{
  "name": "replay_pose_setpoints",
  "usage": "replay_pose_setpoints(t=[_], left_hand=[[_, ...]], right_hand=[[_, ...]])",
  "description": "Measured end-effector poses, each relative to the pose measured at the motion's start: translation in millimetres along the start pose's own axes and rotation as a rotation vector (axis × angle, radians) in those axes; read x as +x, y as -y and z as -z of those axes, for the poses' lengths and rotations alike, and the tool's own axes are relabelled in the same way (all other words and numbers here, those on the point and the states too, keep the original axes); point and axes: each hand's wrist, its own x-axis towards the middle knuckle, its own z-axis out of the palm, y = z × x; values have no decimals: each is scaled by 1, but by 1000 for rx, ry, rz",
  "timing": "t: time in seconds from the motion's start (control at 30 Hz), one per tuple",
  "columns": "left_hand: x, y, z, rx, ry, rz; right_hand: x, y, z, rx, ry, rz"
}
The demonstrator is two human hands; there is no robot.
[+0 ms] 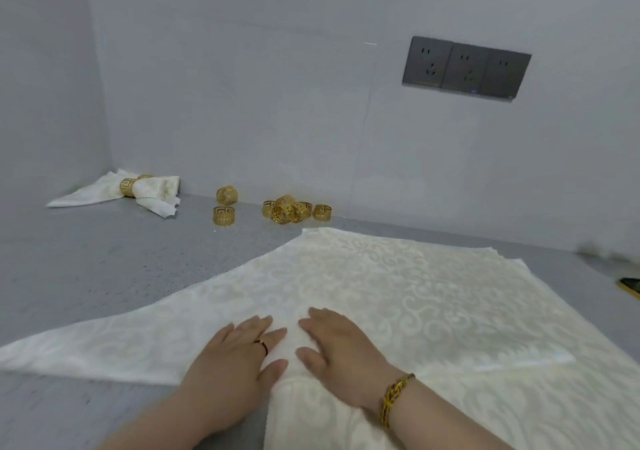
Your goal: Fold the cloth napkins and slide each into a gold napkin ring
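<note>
A cream patterned cloth napkin (pixel 381 287) lies spread on the grey counter, on top of other napkins of the same cloth. Its near part is gathered into a raised fold between my hands. My left hand (pixel 239 349) lies flat on the cloth at the fold's left side, fingers straight. My right hand (pixel 339 345) presses flat on the fold's right side. Several loose gold napkin rings (pixel 287 210) lie at the back by the wall, two more (pixel 225 207) to their left. A finished napkin in a gold ring (pixel 128 188) lies in the far left corner.
The grey counter (pixel 104 269) meets white walls at the back and left. A grey socket panel (pixel 465 67) hangs on the back wall. A dark object (pixel 630 285) shows at the right edge.
</note>
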Motion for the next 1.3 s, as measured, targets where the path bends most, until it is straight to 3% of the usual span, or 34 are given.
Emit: replay_pose_setpoints(t=[0.2, 0.43, 0.53, 0.67, 0.73, 0.8, 0.9, 0.97, 1.13, 1.3], left_hand=[[-12, 30, 11, 11, 41, 99], [-14, 42, 15, 99, 36, 119], [-16, 42, 15, 45, -19, 84], [-31, 42, 16, -286, -189, -40], [-40, 39, 16, -371, -159, -67], [-46, 36, 13, -290, -159, -117], [-42, 38, 10, -108, -218, -104], [-37, 36, 10, -48, -246, -85], [-25, 19, 12, -134, -234, -61], [-23, -10, 8, -126, -162, -113]], right_hand=[[-34, -73, 24, -2, -3, -204], [-80, -129, 46, 194, -258, -420], [-97, -119, 48, 213, -292, -300], [-112, -102, 49, -160, -208, 27], [-115, -101, 50, -262, -262, 71], [-113, -106, 45, -312, -329, 81], [-112, -94, 48, -311, -287, -26], [-109, -99, 50, -249, -372, -90], [-122, -104, 65, -185, -395, -328], [-155, -119, 69, -96, -353, -388]])
